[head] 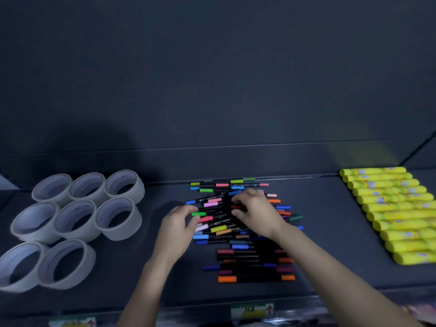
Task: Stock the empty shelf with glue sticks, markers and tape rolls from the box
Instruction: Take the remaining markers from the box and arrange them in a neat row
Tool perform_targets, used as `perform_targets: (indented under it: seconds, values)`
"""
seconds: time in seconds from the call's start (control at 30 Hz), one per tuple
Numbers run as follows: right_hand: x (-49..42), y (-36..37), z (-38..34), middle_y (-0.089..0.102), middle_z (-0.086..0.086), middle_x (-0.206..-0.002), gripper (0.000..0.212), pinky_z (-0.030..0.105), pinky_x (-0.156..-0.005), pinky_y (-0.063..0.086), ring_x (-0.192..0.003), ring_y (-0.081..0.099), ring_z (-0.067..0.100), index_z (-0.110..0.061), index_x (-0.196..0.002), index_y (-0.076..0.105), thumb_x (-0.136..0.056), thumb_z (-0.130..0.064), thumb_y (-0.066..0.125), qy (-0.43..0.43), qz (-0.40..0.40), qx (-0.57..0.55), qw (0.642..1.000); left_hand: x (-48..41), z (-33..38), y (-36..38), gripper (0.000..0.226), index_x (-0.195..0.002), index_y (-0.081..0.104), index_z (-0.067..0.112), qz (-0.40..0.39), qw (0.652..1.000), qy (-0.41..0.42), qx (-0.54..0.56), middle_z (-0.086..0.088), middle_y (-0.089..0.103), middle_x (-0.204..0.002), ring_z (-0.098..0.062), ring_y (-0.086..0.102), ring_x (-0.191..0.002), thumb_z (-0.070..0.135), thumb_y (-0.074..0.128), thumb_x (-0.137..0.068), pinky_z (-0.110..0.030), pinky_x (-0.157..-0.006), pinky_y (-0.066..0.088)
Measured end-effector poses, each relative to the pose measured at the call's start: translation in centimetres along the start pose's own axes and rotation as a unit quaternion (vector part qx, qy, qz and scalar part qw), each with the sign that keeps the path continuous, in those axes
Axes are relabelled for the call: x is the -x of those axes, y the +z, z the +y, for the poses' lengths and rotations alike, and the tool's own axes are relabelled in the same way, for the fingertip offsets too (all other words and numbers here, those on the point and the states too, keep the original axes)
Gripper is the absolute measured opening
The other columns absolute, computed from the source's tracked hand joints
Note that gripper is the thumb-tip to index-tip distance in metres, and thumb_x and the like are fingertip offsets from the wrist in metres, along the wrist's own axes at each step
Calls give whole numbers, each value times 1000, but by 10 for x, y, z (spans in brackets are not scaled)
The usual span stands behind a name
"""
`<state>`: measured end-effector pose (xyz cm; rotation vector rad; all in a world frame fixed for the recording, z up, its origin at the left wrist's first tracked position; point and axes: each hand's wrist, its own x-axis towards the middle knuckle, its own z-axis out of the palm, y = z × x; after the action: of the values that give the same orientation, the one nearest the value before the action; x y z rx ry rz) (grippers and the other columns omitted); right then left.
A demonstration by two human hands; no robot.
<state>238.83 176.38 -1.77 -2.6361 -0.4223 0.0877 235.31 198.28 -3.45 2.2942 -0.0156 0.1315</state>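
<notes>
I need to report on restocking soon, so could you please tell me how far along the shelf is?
Looks done: eight tape rolls stand grouped at the shelf's left, and the yellow glue sticks lie in a neat row at the right. In hand: the left hand and right hand are on the markers, whose middle is still jumbled. Left: straightening those; the box is out of view, so remaining stock is unknown.

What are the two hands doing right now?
Left hand: fingers curled, touching the markers; a grip cannot be told.
Right hand: fingers curled over the markers; a grip cannot be told.
</notes>
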Motion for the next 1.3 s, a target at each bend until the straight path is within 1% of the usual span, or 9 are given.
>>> perform_targets:
  seconds: [0.13,0.3,0.43,0.6,0.87,0.97,1.13,1.23,1.3]
  values:
    - [22,-2,-1,63,6,-113,27,24,-91,41,-109,54,22,-11,-115,65,-91,-21,61,53,99,-59,992,3,4,1,24,-114,66,11,-9,1000,19,-2,5,64,-108,-7,60,-101,14,62,-90,-17,-88,43]
    - [61,-8,-2,68,2,-98,19,28,-74,46,-92,62,20,-12,-108,66,-92,-20,58,67,81,-47,993,5,17,5,20,-109,67,14,-45,997,65,11,11,64,-100,-1,61,-94,15,62,-90,-15,-84,47]
    - [91,-15,4,68,2,-105,24,32,-78,49,-97,62,21,-13,-113,64,-93,-24,57,121,99,-26,987,4,31,14,22,-114,66,18,-102,990,96,17,13,65,-104,2,60,-96,18,61,-92,-16,-85,48]
    - [139,-18,17,65,5,-89,15,37,-72,47,-87,60,26,-11,-97,63,-91,-23,56,199,123,-8,972,4,58,40,24,-116,64,18,-177,971,163,12,12,65,-105,0,61,-96,21,59,-93,-20,-86,51]
    - [238,-37,39,64,-2,-89,14,35,-73,49,-89,61,21,-17,-100,63,-92,-25,56,324,194,-8,926,28,118,93,21,-112,65,17,-291,919,265,10,13,65,-98,1,61,-93,19,59,-92,-24,-86,52]
    - [279,-55,50,65,2,-86,12,37,-72,49,-85,62,23,-13,-95,63,-90,-22,57,358,223,3,907,41,147,117,20,-110,67,16,-314,902,294,8,13,65,-94,1,62,-89,18,61,-91,-28,-84,52]
    - [356,-91,68,63,-3,-86,11,28,-64,43,-84,62,20,-16,-97,64,-92,-23,59,402,267,30,875,74,211,161,17,-105,68,14,-339,876,343,9,8,67,-91,-3,63,-83,14,63,-89,-24,-80,52]
    - [408,-116,76,66,1,-89,13,36,-69,50,-83,62,20,-16,-98,65,-92,-24,58,432,299,37,850,99,250,187,17,-104,69,14,-359,860,363,18,8,67,-89,0,63,-82,12,64,-88,-23,-79,52]
    - [443,-134,83,66,2,-87,12,37,-69,52,-81,62,19,-13,-97,66,-91,-21,60,441,329,50,833,118,275,203,17,-105,69,14,-368,850,376,24,9,67,-89,1,63,-82,13,64,-88,-14,-76,51]
